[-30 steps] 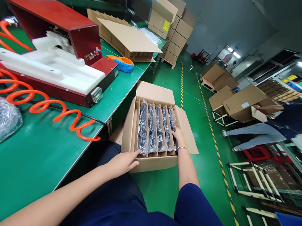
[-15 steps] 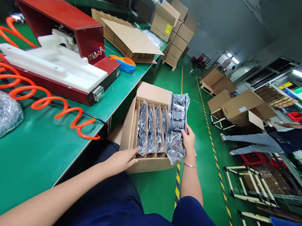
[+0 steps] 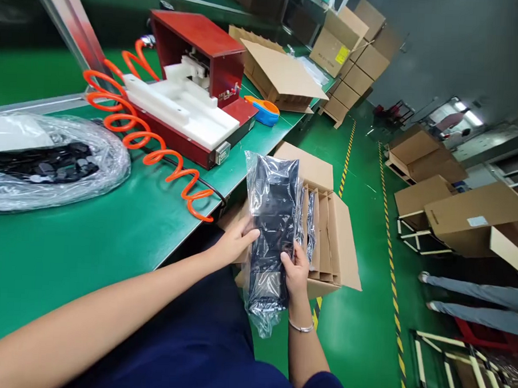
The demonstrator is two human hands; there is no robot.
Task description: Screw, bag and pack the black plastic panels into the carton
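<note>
A black part in a clear plastic bag (image 3: pixel 272 229) is held upright in front of me, between my lap and an open cardboard box (image 3: pixel 338 243). My left hand (image 3: pixel 233 244) grips the bag's left edge with its fingers curled round it. My right hand (image 3: pixel 296 271) holds the bag's lower right edge in a pinch. The box stands on the floor beside the bench; its cardboard dividers hold more bagged parts (image 3: pixel 310 222), and some slots on the right look bare.
On the green bench (image 3: pixel 111 233) stand a red machine with a white fixture (image 3: pixel 194 99), an orange coiled hose (image 3: pixel 150 138), a blue and orange tape dispenser (image 3: pixel 265 110), flat cardboard (image 3: pixel 281 75), a bag of black parts (image 3: pixel 41 161). Another person's legs (image 3: pixel 473 300) and cartons are at right.
My right hand pulled one bagged part out of the box and brought it toward me. My left hand left the box's edge and took hold of the bag. The camera turned left.
</note>
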